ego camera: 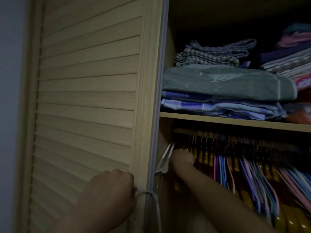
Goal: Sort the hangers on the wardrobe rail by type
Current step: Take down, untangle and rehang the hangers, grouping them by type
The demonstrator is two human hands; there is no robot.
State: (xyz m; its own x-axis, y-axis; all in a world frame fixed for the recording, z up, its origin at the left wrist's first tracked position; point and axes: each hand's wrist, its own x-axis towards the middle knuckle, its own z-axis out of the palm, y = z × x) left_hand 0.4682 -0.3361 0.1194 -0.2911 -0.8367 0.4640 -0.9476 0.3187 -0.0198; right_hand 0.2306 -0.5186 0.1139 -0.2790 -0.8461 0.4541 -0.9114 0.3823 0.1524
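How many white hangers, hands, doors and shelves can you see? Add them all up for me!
White hangers: 2
Hands: 2, the left hand gripping a string, the right hand in among the hangers
Doors: 1
Shelves: 1
Total: 6
The coloured hangers are too blurred to count.

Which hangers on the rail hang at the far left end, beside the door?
The two white hangers, left of the right hand. They are pale and tilted; the others to its right are amber or coloured.
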